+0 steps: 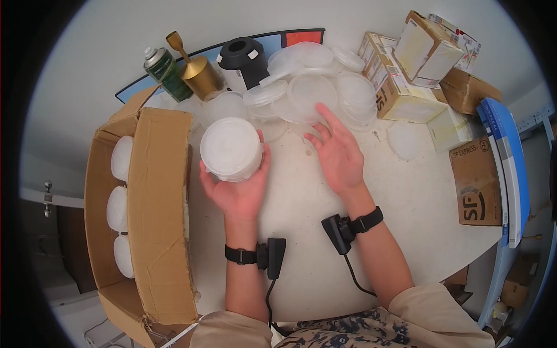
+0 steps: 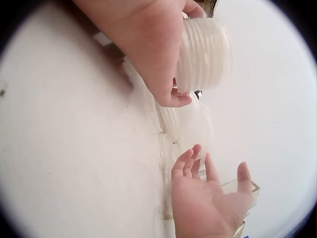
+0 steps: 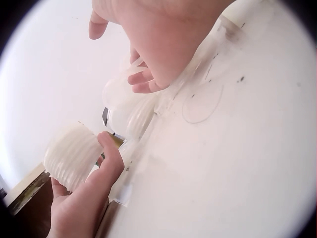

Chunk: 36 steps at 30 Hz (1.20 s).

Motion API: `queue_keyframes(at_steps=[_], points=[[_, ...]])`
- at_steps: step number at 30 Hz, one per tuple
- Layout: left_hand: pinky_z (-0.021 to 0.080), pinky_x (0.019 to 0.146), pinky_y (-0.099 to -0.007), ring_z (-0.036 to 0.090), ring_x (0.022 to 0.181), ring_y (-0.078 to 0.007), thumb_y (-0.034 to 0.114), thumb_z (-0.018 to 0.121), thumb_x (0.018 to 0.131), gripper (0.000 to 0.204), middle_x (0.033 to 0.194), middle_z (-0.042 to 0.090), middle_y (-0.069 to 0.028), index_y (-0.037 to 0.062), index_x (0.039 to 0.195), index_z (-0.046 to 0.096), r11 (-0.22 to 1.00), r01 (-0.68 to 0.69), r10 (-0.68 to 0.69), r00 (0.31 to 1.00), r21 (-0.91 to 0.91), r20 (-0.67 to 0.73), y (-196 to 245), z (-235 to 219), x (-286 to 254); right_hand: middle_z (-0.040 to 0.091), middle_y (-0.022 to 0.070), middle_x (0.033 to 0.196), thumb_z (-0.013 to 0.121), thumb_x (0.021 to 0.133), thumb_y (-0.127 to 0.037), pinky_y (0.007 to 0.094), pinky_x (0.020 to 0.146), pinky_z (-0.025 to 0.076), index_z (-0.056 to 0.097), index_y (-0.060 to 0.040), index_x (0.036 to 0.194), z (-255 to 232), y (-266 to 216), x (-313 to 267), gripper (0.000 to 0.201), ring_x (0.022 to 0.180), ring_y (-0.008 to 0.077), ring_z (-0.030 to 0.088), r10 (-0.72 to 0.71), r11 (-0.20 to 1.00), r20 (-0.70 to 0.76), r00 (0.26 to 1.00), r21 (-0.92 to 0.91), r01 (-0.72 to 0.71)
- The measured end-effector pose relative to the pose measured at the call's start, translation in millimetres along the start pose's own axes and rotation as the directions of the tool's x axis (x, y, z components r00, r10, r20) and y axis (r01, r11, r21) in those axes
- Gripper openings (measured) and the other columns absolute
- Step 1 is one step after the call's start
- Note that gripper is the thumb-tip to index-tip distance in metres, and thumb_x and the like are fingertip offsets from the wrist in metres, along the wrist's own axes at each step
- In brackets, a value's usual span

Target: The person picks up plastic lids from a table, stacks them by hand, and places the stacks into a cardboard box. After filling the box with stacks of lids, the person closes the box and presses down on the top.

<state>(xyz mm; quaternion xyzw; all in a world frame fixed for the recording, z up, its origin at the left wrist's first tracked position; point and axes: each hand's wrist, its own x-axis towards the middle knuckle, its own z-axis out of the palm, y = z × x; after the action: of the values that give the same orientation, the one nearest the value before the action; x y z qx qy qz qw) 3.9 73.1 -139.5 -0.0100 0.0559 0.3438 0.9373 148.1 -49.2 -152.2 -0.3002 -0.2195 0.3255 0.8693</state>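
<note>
My left hand (image 1: 238, 191) grips a stack of round white plastic lids (image 1: 231, 149) from below, with fingers and thumb around its sides. The ridged edges of the stacked lids (image 2: 205, 54) show side-on in the left wrist view. Relaxed and holding nothing, my right hand (image 1: 340, 156) is raised before a heap of translucent lids (image 1: 313, 95), its fingers overlapping the heap's front in the head view. The right wrist view shows the loose lids (image 3: 143, 116) beyond the right hand's curved fingers.
At the left stands an open cardboard box (image 1: 162, 214) with several white lid stacks (image 1: 123, 209) inside. A spray can (image 1: 168, 72), a gold holder (image 1: 200, 75) and a black-topped object (image 1: 242, 58) line the back. Boxes (image 1: 406, 87) and blue folders (image 1: 505, 162) stand right.
</note>
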Motion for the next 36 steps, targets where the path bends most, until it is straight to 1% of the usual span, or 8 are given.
queue_keyframes(at_steps=[6,8,14,18,24,30,33,36], points=[[0.028,0.111,-0.0529,0.032,0.137,-0.0398,0.045,0.062,0.082,0.070,0.148,0.039,-0.0107,0.0149,0.142,0.042,0.999,0.040,-0.040,0.999,0.020,-0.002,0,-1,-1,0.053,0.0118,0.134,0.051,0.095,-0.015,0.0363,0.096,0.042,0.046,0.0064,0.138,1,-1,1,0.049,0.114,0.0178,0.053,0.024,1.000,-0.046,0.999,-0.019,-0.025],[0.027,0.113,-0.0545,0.033,0.138,-0.0377,0.044,0.061,0.084,0.068,0.149,0.039,-0.0107,0.0151,0.142,0.042,0.984,0.056,-0.048,0.997,0.168,-0.055,0,-4,0,0.055,0.0112,0.132,0.052,0.095,-0.013,0.0355,0.094,0.043,0.049,0.0059,0.135,0,0,1,0.044,0.112,0.0173,0.054,0.030,1.000,-0.070,0.997,-0.008,-0.030],[0.029,0.114,-0.0553,0.038,0.136,-0.0314,0.041,0.057,0.089,0.064,0.148,0.041,-0.0120,0.0116,0.143,0.040,0.938,0.104,-0.090,0.994,0.332,-0.057,-4,-5,0,0.060,0.0079,0.120,0.059,0.094,-0.008,0.0322,0.094,0.045,0.057,0.0018,0.124,-2,5,3,0.032,0.108,0.0153,0.056,0.028,1.000,-0.155,0.988,0.016,-0.025],[0.032,0.113,-0.0556,0.040,0.135,-0.0328,0.041,0.055,0.091,0.063,0.148,0.041,-0.0128,0.0095,0.143,0.039,0.896,0.109,-0.088,0.994,0.430,-0.069,-8,1,0,0.060,0.0057,0.113,0.062,0.089,0.002,0.0304,0.097,0.044,0.056,-0.0003,0.122,-5,6,2,0.033,0.109,0.0150,0.056,0.037,0.998,-0.179,0.983,0.050,-0.029],[0.033,0.112,-0.0563,0.039,0.137,-0.0347,0.045,0.048,0.093,0.066,0.150,0.038,-0.0162,0.0071,0.146,0.034,0.861,0.161,-0.140,0.987,0.483,-0.080,-10,0,0,0.054,0.0078,0.124,0.065,0.085,0.004,0.0321,0.100,0.044,0.050,-0.0028,0.129,-1,6,-1,0.046,0.114,0.0163,0.054,0.054,0.997,0.003,0.999,-0.060,-0.054],[0.035,0.112,-0.0561,0.038,0.137,-0.0360,0.051,0.045,0.094,0.076,0.152,0.033,-0.0185,0.0038,0.149,0.025,0.814,0.142,-0.136,0.989,0.563,-0.053,-13,-3,-2,0.048,0.0097,0.134,0.067,0.083,0.004,0.0343,0.104,0.042,0.040,-0.0012,0.141,10,1,-1,0.064,0.122,0.0194,0.051,0.020,0.993,0.004,1.000,-0.117,-0.020],[0.034,0.112,-0.0552,0.038,0.137,-0.0356,0.050,0.052,0.092,0.080,0.151,0.033,-0.0189,0.0025,0.149,0.024,0.820,0.110,-0.126,0.992,0.561,-0.011,-13,-9,-3,0.047,0.0121,0.139,0.067,0.083,0.003,0.0356,0.106,0.040,0.034,0.0016,0.146,11,2,1,0.070,0.126,0.0210,0.049,0.027,0.994,0.008,1.000,-0.110,-0.026],[0.035,0.112,-0.0535,0.040,0.136,-0.0351,0.043,0.065,0.086,0.083,0.149,0.037,-0.0185,0.0024,0.148,0.026,0.731,0.068,-0.125,0.991,0.679,0.036,-14,-11,-3,0.048,0.0143,0.140,0.067,0.084,0.001,0.0353,0.107,0.038,0.036,0.0040,0.145,8,0,1,0.068,0.128,0.0206,0.048,0.102,0.987,0.022,0.994,-0.126,-0.099]])
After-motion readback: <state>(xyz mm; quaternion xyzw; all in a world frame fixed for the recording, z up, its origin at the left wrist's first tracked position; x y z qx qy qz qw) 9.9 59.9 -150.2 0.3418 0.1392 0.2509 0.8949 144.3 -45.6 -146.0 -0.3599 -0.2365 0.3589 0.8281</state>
